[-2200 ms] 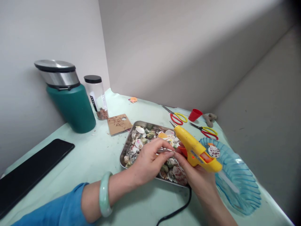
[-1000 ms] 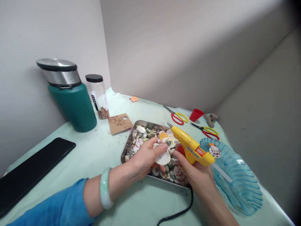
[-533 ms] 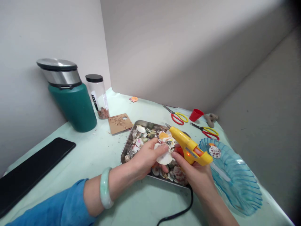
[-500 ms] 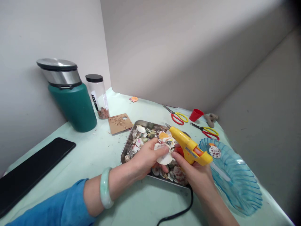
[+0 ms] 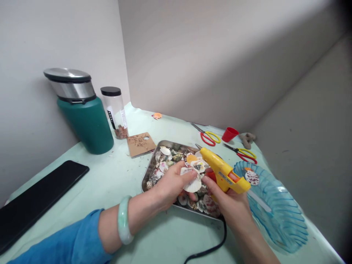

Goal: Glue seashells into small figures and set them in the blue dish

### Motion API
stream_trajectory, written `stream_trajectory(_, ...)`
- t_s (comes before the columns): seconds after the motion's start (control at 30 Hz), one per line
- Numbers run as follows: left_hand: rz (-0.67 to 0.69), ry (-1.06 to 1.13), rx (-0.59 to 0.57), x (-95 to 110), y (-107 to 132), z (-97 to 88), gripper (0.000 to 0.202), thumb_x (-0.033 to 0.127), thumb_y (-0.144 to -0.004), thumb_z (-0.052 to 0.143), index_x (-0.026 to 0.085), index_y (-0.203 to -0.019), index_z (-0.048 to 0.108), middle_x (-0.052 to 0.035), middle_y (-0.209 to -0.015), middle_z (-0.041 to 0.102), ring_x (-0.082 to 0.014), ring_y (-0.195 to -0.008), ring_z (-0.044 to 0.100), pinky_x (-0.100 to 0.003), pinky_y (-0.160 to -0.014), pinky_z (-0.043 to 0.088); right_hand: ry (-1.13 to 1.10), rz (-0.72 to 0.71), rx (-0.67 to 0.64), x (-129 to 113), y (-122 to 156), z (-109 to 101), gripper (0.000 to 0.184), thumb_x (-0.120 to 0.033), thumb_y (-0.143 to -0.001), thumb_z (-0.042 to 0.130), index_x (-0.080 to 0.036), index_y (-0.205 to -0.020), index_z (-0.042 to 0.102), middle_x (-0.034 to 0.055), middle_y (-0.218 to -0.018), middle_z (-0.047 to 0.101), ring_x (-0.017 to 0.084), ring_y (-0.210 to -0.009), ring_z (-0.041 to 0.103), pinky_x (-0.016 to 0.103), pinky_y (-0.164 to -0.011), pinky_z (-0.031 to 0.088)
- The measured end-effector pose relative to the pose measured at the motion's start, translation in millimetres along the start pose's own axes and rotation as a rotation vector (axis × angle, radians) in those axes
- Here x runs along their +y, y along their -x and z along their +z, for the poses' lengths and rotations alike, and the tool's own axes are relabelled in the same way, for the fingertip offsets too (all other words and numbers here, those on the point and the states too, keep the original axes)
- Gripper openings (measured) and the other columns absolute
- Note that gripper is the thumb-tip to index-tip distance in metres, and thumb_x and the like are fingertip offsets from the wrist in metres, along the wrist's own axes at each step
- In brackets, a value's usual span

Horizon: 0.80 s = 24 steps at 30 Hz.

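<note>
In the head camera's view, a small blue and white label (image 5: 226, 178) ran along the side of the yellow glue gun (image 5: 217, 165) right of centre, its printing too small to read. At the left, the clear jar (image 5: 117, 110) with a black lid bore a white and black label; that lettering could not be made out either.

Near the middle of the frame, the left hand (image 5: 174, 181) pinched a pale, fan-shaped shell (image 5: 193, 185), its thumb pressed across the upper face and its fingers curled beneath. The shell was held above the metal tray (image 5: 150, 165), over many loose shells (image 5: 165, 151). Just right of it, the right hand (image 5: 233, 201) was closed around the glue gun's handle, with the nozzle pointing toward the upper left. The right thumb reached close to the held shell's edge; whether it touched could not be told.

A black cord (image 5: 207, 252) curved through the lower centre. A blue ribbed dish (image 5: 291, 220) sat at lower right, with a white and dark-marked shell (image 5: 252, 178) at its upper end.
</note>
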<state>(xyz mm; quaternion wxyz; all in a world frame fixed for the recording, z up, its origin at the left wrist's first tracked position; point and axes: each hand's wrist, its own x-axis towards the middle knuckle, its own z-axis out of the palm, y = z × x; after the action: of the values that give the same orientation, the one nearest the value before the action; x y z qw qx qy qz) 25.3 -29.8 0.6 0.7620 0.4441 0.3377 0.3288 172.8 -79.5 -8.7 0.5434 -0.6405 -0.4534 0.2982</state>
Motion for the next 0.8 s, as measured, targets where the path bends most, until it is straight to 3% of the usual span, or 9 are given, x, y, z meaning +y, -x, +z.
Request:
stream_trajectory(0.37, 0.035, -0.037, -0.046, -2.4, 0.7, -2.0, 0.035, 0.042, -0.077, 0.065, 0.016, -0.096, 0.05, 0.002, -0.067, 0.059, -0.006, -0.039, 0.051, -0.016, -0.036, 0.033, 0.043, 0.002, -0.049, -3.6, 1.9, -0.3, 0.025, -0.038, -0.069, 0.073, -0.022, -0.087, 0.07, 0.0018, -0.085, 0.073, 0.023, -0.083, 0.068, 0.038, -0.079, 0.053)
stream_trajectory(0.63, 0.024, -0.059, -0.034, -2.6, -0.2, -2.0, 0.038, 0.044, -0.076, 0.065, 0.017, -0.098, 0.05, 0.0018, -0.072, 0.061, -0.0062, -0.04, 0.053, -0.016, -0.036, 0.031, 0.041, 0.025, -0.054, 0.4, 0.3, -0.9, 0.027, -0.038, -0.069, 0.073, -0.021, -0.09, 0.069, 0.0026, -0.087, 0.073, 0.023, -0.084, 0.068, 0.039, -0.079, 0.053)
stream_trajectory(0.8, -0.005, -0.064, 0.019, 0.2, -0.7, 1.1, 0.036, 0.049, -0.081, 0.057, 0.017, -0.092, 0.049, 0.0024, -0.062, 0.059, -0.0077, -0.038, 0.052, -0.017, -0.036, 0.03, 0.033, 0.019, -0.039, 2.4, 0.1, -0.5, 0.027, -0.037, -0.069, 0.073, -0.021, -0.09, 0.07, 0.0029, -0.085, 0.073, 0.024, -0.082, 0.068, 0.039, -0.078, 0.054)
